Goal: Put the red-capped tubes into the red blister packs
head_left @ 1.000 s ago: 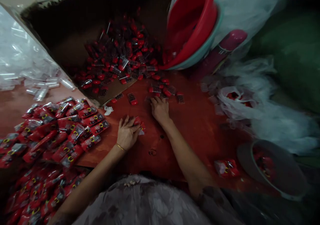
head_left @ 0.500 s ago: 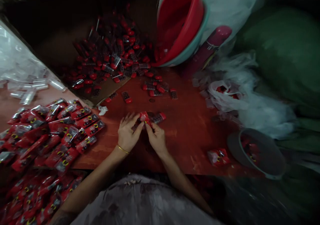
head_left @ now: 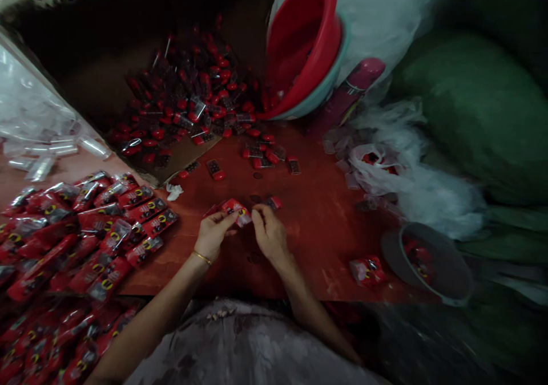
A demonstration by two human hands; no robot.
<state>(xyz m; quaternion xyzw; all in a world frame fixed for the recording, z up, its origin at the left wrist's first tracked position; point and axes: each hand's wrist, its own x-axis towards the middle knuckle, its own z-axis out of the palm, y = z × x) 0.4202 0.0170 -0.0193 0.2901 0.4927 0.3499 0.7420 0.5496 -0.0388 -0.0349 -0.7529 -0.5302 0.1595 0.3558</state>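
A small red printed packet (head_left: 233,207) is held low above the red-brown tabletop. My left hand (head_left: 213,235), with a gold bangle at the wrist, is closed on it, thumb on top. My right hand (head_left: 270,235) has its thumb and fingers pinched at the packet's right end; the exact grip is partly hidden. Just behind the right fingertips lies a small clear container with a red cap (head_left: 274,203). More red-capped containers (head_left: 263,154) lie loose farther back on the table.
An open cardboard box (head_left: 188,165) holds many red-capped containers. Finished-looking red packets (head_left: 115,236) are heaped on the left, beside clear sleeves (head_left: 40,162). Tilted red basin (head_left: 321,43), spray can (head_left: 355,85), plastic bag (head_left: 440,191), grey tub (head_left: 391,254) and another packet (head_left: 367,271) stand rightward.
The packet has shifted left and turned, showing more of its printed face. My hands have moved slightly apart, and the right fingers are now at the packet's right end. The view has shifted slightly.
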